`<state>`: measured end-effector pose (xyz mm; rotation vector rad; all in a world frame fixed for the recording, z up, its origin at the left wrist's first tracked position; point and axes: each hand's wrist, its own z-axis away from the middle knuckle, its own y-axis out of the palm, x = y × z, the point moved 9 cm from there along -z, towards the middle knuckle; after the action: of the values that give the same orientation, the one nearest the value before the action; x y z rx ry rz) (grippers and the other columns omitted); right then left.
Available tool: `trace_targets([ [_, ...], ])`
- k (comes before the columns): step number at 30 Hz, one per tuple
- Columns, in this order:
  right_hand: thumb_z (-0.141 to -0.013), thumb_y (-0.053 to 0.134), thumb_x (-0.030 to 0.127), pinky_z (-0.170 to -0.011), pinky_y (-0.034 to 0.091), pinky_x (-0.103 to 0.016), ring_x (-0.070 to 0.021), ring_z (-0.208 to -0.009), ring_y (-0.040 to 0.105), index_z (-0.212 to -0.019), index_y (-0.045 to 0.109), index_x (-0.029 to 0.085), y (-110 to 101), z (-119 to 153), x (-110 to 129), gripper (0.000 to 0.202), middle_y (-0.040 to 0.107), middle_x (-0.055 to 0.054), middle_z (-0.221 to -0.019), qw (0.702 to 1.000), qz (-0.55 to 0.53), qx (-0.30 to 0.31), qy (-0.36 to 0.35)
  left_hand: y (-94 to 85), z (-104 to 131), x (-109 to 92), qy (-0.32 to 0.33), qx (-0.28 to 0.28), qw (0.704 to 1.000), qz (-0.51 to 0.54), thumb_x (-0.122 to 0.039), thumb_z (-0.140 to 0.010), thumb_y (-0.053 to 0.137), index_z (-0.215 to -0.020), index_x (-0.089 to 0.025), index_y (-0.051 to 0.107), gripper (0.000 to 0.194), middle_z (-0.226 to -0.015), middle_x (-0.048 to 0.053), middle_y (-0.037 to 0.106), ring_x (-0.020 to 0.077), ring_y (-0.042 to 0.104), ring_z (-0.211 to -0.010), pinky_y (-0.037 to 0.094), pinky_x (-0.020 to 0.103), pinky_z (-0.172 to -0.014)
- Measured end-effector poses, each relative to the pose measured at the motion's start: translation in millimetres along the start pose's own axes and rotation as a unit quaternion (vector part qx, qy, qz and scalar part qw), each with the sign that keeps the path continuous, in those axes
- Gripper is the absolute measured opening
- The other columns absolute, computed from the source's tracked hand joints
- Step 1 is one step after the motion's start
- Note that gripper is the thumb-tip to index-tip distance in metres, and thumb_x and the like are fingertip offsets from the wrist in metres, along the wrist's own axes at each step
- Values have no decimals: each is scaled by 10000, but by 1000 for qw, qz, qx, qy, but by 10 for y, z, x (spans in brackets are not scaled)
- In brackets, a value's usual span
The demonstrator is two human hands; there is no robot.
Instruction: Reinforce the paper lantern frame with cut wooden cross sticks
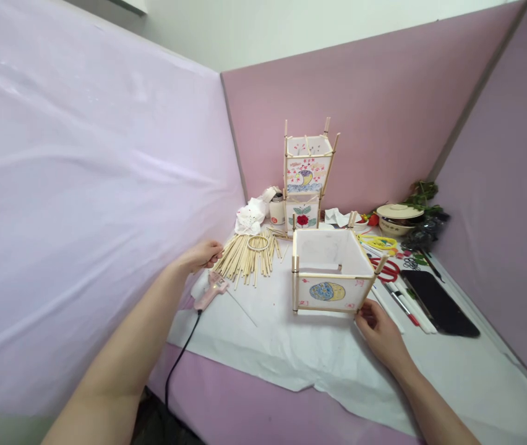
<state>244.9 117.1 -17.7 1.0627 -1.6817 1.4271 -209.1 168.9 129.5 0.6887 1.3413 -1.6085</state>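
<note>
A square lantern frame point(331, 292) of thin wooden sticks and white paper panels stands on the table, its top uncovered. Its front panel carries a blue and yellow round drawing. My right hand point(378, 330) pinches the frame's lower right front corner. Farther left, my left hand point(205, 254) is closed at the left edge of a spread of bamboo sticks point(240, 262). What its fingers hold, if anything, is hidden. Just below that hand lies a pink hot glue gun point(208, 293) with a black cord.
Behind the frame rises a taller two-tier lantern point(308, 176) against the pink partition. Right of the frame lie red-handled scissors point(386, 269), several pens point(402, 304) and a black phone point(438, 303). A lidded bowl point(399, 220) and crumpled tissue point(250, 216) stand farther back.
</note>
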Motion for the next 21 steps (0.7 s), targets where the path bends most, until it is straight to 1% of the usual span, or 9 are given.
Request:
trace_targets([
  [3,-798,549,312,-784,511,-346,-204,-844,629,-1111,532,199,-9,5,59,333,644,-63,-974,1000,-6,6,-2,183,81,-180,14,50,998,27,-367,-682,692,-726,-164,530,263,-608,-29,465,62,366,-480,265,190,-443],
  [5,-769,551,278,-791,518,-345,-215,-914,627,-1137,530,194,-50,9,106,378,634,-81,-1043,1000,-15,11,-5,308,138,-371,38,76,995,43,-400,-695,700,-778,-159,550,295,-640,-27,473,59,377,-506,290,188,-467],
  [7,-742,551,255,-793,525,-343,-228,-997,610,-1167,529,195,-150,9,145,430,614,-98,-1120,1000,-28,6,-6,440,201,-596,70,105,991,46,-415,-706,704,-811,-157,572,307,-653,-24,477,60,387,-520,300,190,-479],
  [9,-737,553,257,-780,532,-345,-237,-1042,595,-1171,538,203,-310,-1,171,438,600,-107,-1167,999,-48,-12,-2,588,268,-846,111,142,983,25,-421,-723,697,-820,-160,594,296,-654,-16,484,67,395,-525,300,199,-479],
  [11,-747,568,276,-771,534,-351,-240,-1038,598,-1145,559,207,-512,-27,201,405,602,-109,-1178,997,-69,-40,6,747,324,-1094,154,175,972,-18,-425,-745,677,-816,-167,612,275,-658,-2,505,79,410,-531,300,212,-480],
  [14,-756,612,339,-762,532,-353,-238,-983,618,-1075,596,185,-841,-98,316,355,635,-109,-1120,988,-113,-103,12,998,348,-1414,209,201,952,-93,-425,-778,642,-792,-176,624,250,-641,5,523,93,421,-534,310,225,-491],
  [17,-741,660,403,-724,534,-331,-232,-936,625,-1035,616,172,-1080,-212,546,376,662,-106,-1049,976,-160,-147,9,1251,291,-1612,240,210,935,-155,-434,-779,631,-777,-179,645,256,-610,6,515,105,423,-530,313,234,-488],
  [19,-740,675,405,-729,534,-321,-222,-930,627,-1025,620,182,-1161,-318,751,366,667,-94,-1042,971,-184,-155,-7,1399,224,-1672,248,210,929,-178,-435,-758,644,-771,-177,661,259,-607,11,519,113,428,-526,304,239,-475],
  [21,-750,676,394,-758,533,-318,-209,-932,628,-1017,626,196,-1181,-445,956,336,668,-78,-1042,968,-200,-148,-30,1516,156,-1698,257,206,925,-192,-423,-733,659,-768,-179,673,247,-624,17,541,118,437,-525,298,240,-468],
])
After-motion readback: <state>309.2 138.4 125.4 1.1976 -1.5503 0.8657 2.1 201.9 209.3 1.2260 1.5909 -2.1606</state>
